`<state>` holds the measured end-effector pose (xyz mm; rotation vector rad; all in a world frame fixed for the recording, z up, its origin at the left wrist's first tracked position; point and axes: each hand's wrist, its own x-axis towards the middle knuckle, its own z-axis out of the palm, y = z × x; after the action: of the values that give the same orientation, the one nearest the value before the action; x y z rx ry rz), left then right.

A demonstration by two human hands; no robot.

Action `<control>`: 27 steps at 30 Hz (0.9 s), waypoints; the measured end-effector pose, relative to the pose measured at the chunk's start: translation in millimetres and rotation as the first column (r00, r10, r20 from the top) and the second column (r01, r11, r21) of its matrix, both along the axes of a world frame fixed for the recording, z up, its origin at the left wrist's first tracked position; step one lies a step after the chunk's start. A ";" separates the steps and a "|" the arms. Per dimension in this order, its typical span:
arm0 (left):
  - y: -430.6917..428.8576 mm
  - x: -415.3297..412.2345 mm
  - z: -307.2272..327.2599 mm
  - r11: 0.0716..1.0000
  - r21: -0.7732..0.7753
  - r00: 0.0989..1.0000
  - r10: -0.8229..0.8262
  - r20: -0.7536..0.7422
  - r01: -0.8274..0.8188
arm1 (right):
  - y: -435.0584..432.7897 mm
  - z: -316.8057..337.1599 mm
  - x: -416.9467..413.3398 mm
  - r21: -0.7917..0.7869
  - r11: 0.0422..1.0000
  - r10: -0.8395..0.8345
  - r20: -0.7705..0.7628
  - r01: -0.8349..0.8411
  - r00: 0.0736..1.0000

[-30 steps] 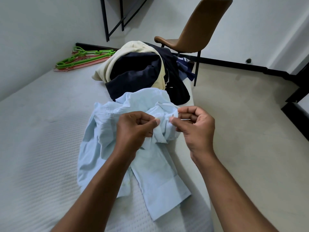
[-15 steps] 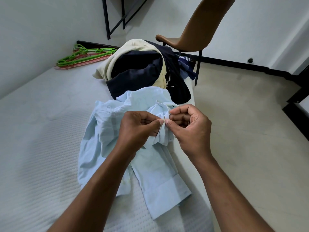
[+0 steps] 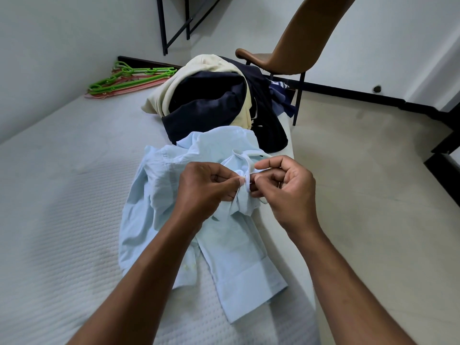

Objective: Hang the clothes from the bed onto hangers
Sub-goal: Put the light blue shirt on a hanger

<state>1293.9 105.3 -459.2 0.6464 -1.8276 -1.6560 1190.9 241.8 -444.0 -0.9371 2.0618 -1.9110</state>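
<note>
While the light blue shirt [image 3: 231,247] lies crumpled near the right edge of the bed [image 3: 62,195], the person's left hand [image 3: 206,188] and right hand [image 3: 283,190] each pinch a fold near its collar, probably working a button. Keeping the cloth taut between the pinches should help. The bed also bears a pile of dark and cream clothes [image 3: 211,100] and, farther back, green and pink hangers [image 3: 129,80].
</note>
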 end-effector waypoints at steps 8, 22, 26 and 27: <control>-5.0 1.6 -3.3 0.998 0.029 0.998 -0.063 -0.010 0.063 | -0.3 -0.2 -2.9 0.006 0.999 0.030 0.197 -0.032 0.980; 20.0 -10.0 -9.1 0.994 -0.032 0.994 0.105 -0.021 -0.106 | -12.2 -10.0 20.7 0.031 0.966 -0.207 -0.514 0.258 0.833; 21.2 -15.5 -19.0 0.978 -0.107 0.984 0.180 0.019 -0.177 | -13.1 -7.8 21.0 0.005 0.976 -0.214 -0.167 0.217 0.963; 20.4 -15.5 -20.4 0.974 -0.142 0.983 0.181 0.030 -0.175 | -14.0 -7.2 19.5 -0.015 0.980 -0.197 -0.011 0.197 0.980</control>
<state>1278.4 125.7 -479.7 0.7664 -1.8382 -1.3949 1210.4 227.8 -451.2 -0.7740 2.2266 -2.0204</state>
